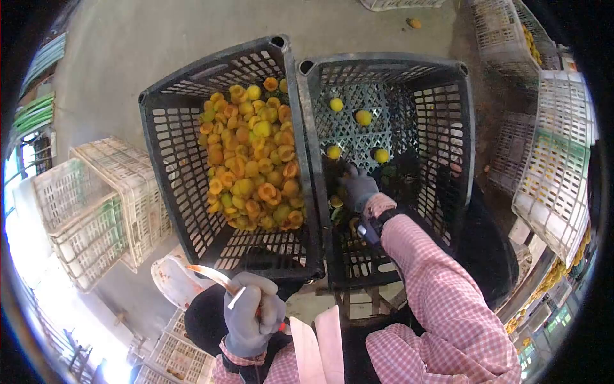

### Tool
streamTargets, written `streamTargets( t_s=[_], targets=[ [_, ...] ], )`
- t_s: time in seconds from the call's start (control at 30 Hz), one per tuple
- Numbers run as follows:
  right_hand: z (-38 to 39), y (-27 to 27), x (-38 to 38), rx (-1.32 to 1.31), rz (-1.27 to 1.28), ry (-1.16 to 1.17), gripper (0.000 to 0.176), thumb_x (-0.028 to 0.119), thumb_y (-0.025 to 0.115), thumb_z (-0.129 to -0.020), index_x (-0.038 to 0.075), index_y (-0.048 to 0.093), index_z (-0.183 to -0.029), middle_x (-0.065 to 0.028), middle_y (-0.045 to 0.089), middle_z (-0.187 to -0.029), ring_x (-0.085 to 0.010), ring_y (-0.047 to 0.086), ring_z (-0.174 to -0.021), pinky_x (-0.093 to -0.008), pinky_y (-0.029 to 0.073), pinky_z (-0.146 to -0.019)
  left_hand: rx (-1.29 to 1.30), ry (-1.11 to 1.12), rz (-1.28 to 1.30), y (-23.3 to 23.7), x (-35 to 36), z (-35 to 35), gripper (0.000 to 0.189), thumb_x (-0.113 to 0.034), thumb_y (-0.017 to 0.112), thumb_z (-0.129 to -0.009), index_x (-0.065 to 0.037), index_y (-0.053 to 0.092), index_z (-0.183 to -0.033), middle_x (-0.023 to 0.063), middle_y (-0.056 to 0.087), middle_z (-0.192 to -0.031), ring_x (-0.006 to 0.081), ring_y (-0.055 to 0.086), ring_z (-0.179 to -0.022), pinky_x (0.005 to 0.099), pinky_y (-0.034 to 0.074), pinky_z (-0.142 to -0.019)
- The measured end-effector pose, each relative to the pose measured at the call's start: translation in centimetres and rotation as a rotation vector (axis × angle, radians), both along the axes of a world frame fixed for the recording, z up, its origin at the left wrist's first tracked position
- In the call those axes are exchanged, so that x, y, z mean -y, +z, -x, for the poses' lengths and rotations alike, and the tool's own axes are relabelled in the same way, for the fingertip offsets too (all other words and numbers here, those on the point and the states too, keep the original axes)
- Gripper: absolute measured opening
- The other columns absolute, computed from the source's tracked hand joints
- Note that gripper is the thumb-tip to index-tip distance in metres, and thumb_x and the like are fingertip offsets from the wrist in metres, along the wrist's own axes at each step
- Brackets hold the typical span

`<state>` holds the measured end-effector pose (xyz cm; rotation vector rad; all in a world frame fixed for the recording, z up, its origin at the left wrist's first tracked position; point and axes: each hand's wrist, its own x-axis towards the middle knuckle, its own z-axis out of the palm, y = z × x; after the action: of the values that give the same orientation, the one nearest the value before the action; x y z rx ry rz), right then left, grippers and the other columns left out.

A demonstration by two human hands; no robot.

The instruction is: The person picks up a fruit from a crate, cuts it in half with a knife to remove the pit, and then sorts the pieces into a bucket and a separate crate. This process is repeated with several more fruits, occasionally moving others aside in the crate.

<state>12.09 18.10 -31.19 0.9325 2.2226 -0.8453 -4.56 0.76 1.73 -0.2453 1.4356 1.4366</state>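
My left hand, in a grey glove, is closed around a curved knife. The stained blade points up and left, and a red bit shows below the fist. My gloved right hand reaches down into the right black crate, fingers apart, close to a yellow fruit. Several whole apricot-like fruits lie on that crate's slatted bottom. Beside it, the left black crate holds a heap of cut, orange-yellow fruit halves.
White plastic crates stand at the left, and more white crates are stacked at the right. A stained white container sits beyond my left hand. One fruit lies on the concrete floor.
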Motion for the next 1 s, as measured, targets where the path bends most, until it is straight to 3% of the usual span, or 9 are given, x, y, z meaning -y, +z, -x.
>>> streamTargets(
  t_s=[0.17, 0.3, 0.37, 0.43, 0.57, 0.7, 0.77, 0.8, 1.0],
  targets=[
    [-2.6, -5.5, 2.4, -0.077, -0.028, -0.252, 0.039, 0.029, 0.064, -0.078, 0.016, 0.057, -0.114, -0.0146, 0.044, -0.131, -0.0379, 0.052, -0.111, -0.0437, 0.045, -0.093, 0.009, -0.031, 0.063, -0.4, 0.0, -0.3, 0.022, -0.018, 0.045, -0.093, 0.002, 0.053, -0.091, 0.0037, 0.043, -0.045, 0.0102, 0.033, -0.033, 0.0261, 0.031, -0.036],
    [0.3, 2.2, -0.8, -0.035, 0.265, -0.254, 0.050, 0.032, 0.072, -0.069, 0.011, 0.058, -0.112, -0.0162, 0.050, -0.118, -0.0370, 0.052, -0.107, -0.0443, 0.048, -0.089, 0.064, -0.044, -0.023, -0.7, 0.3, -0.6, 0.022, -0.018, 0.046, -0.092, 0.003, 0.053, -0.092, 0.0038, 0.044, -0.046, 0.0098, 0.035, -0.035, 0.0258, 0.032, -0.037],
    [0.4, 2.6, 1.4, -0.088, 0.147, 0.238, 0.051, 0.032, 0.071, -0.069, 0.013, 0.058, -0.115, -0.0154, 0.050, -0.118, -0.0379, 0.051, -0.109, -0.0447, 0.049, -0.087, 0.060, -0.066, -0.045, -0.7, 0.3, -0.7, 0.022, -0.018, 0.046, -0.092, 0.004, 0.053, -0.093, 0.0040, 0.044, -0.047, 0.0097, 0.035, -0.035, 0.0257, 0.032, -0.037],
    [0.3, 2.0, 3.7, -0.056, 0.099, 0.357, 0.052, 0.029, 0.069, -0.072, 0.018, 0.056, -0.121, -0.0144, 0.049, -0.120, -0.0382, 0.049, -0.112, -0.0454, 0.049, -0.086, 0.074, -0.066, -0.038, -0.5, 0.5, -0.9, 0.022, -0.017, 0.045, -0.092, 0.003, 0.053, -0.094, 0.0043, 0.045, -0.047, 0.0097, 0.035, -0.035, 0.0255, 0.032, -0.037],
    [-1.1, 0.8, 7.0, 0.055, 0.033, 0.236, 0.052, 0.023, 0.064, -0.076, 0.020, 0.052, -0.126, -0.0145, 0.047, -0.125, -0.0376, 0.049, -0.113, -0.0480, 0.048, -0.086, 0.038, -0.101, -0.059, -0.2, 0.4, -1.0, 0.022, -0.017, 0.045, -0.092, 0.003, 0.053, -0.095, 0.0046, 0.045, -0.048, 0.0098, 0.035, -0.035, 0.0250, 0.031, -0.037],
    [-1.1, 1.8, 6.8, 0.106, 0.108, -0.168, 0.043, 0.022, 0.061, -0.082, 0.017, 0.053, -0.123, -0.0135, 0.049, -0.126, -0.0327, 0.053, -0.108, -0.0455, 0.050, -0.082, -0.006, -0.097, 0.010, 0.6, -0.2, -1.2, 0.023, -0.019, 0.045, -0.094, 0.003, 0.053, -0.095, 0.0043, 0.045, -0.048, 0.0092, 0.034, -0.035, 0.0246, 0.030, -0.037],
    [-2.2, 3.1, 5.2, -0.216, 1.038, -1.315, 0.040, 0.023, 0.060, -0.084, 0.017, 0.053, -0.123, -0.0131, 0.055, -0.120, -0.0297, 0.056, -0.104, -0.0450, 0.051, -0.080, -0.028, -0.131, -0.023, 0.6, -0.1, -1.5, 0.024, -0.025, 0.041, -0.098, -0.003, 0.051, -0.094, 0.0007, 0.037, -0.045, 0.0080, 0.027, -0.033, 0.0243, 0.025, -0.032],
    [-4.6, 1.4, 4.7, -0.547, 1.579, -1.432, 0.045, 0.027, 0.058, -0.088, 0.014, 0.049, -0.130, -0.0112, 0.060, -0.115, -0.0286, 0.059, -0.103, -0.0495, 0.052, -0.082, -0.003, -0.139, -0.054, 0.7, 0.0, -1.5, 0.024, -0.025, 0.043, -0.098, -0.003, 0.052, -0.095, 0.0010, 0.039, -0.048, 0.0075, 0.028, -0.033, 0.0231, 0.026, -0.032],
    [-3.9, 18.6, 0.1, -1.026, 2.045, -1.198, 0.054, 0.046, 0.049, -0.093, 0.009, 0.047, -0.132, -0.0171, 0.052, -0.128, -0.0421, 0.052, -0.114, -0.0556, 0.046, -0.091, -0.014, -0.186, -0.213, 1.7, 0.1, -2.5, 0.024, -0.025, 0.046, -0.098, -0.002, 0.055, -0.095, 0.0004, 0.041, -0.051, 0.0070, 0.029, -0.034, 0.0233, 0.027, -0.032]
  ],
)
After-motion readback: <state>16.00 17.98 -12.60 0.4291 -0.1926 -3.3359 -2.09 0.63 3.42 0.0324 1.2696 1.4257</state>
